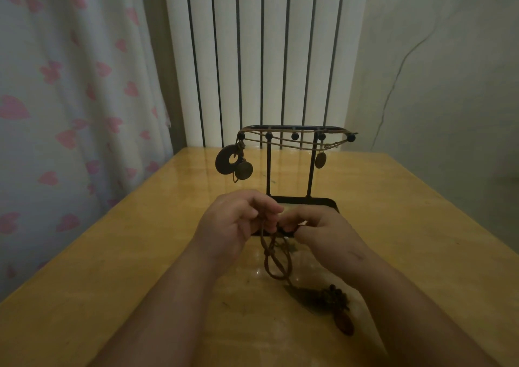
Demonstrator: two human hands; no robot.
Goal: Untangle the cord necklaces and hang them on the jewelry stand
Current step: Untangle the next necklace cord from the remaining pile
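Here, a brown cord (271, 257) is pinched from both sides above the desk (112, 254), just near of the stand's base (323, 202). The upper end is gripped by the curled fingers (269, 212) of the left hand (238, 220). A stretch just beside it is grasped by the closed fingers (292, 220) of the right hand (323, 231). The two hands are held almost touching. Below them the cord is seen twisted into crossed loops that hang between the wrists down to the desk. It is joined there to a dark cluster (325, 300) of beads, laid on the desk near the right forearm. A reddish-brown oval bead (344, 326) is seen at the near end of the cluster.

The black metal stand (292, 167) is set upright at mid-desk, beyond the hands. Lighter cords (292, 142) are draped along its top bar, across the ball-tipped pegs. At the left end a dark ring (226, 160) and a round disc (243, 169) are hung, touching each other. An oval pendant (320, 160) is hung by the right upright.

At the far side a white ribbed radiator (264, 52) is seen. A curtain (56, 85) printed with pink hearts is hung at the left. A wall (449, 57) marked by a thin crack (393, 85) is seen at the right.
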